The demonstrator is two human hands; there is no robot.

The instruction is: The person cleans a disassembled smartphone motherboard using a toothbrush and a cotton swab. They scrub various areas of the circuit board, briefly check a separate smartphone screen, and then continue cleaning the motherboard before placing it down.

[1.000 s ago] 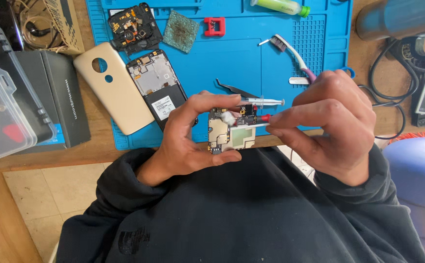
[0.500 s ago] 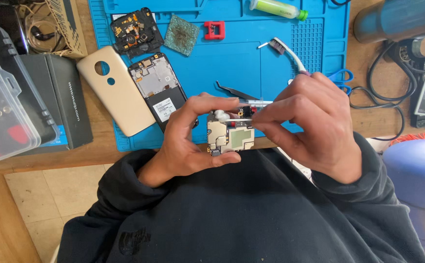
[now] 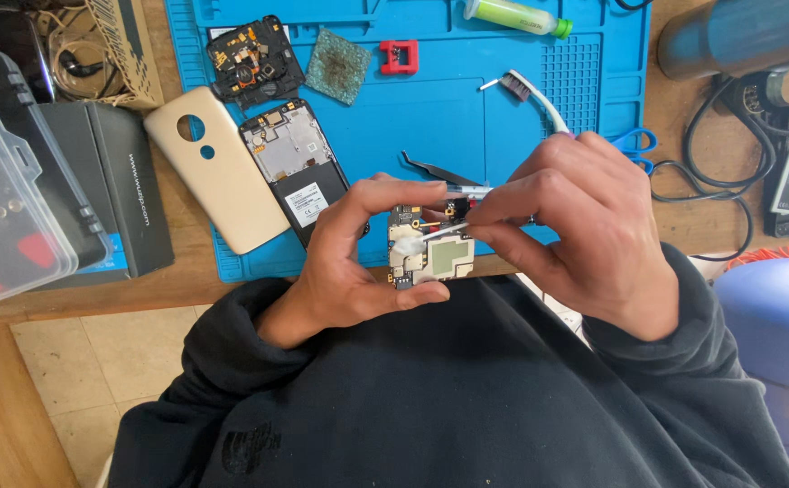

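Spread across a wooden surface (image 3: 186, 294), a blue silicone repair mat (image 3: 466, 117) carries a stripped phone: gold plastic back cover (image 3: 214, 181) off, black inner frame (image 3: 295, 167) bared. Above the mat's near edge, the left hand (image 3: 349, 271) pinches the small green-and-gold circuit board (image 3: 430, 253) while the right hand (image 3: 584, 226), fingers pressed together on a thin white swab (image 3: 430, 237), touches it; disassembly looks finished, reassembly not begun.

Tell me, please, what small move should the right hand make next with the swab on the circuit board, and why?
Probably a short wipe across the circuit board: the left hand pinches it above the lap, and the right hand holds a white swab whose tip already rests on the board's upper left.
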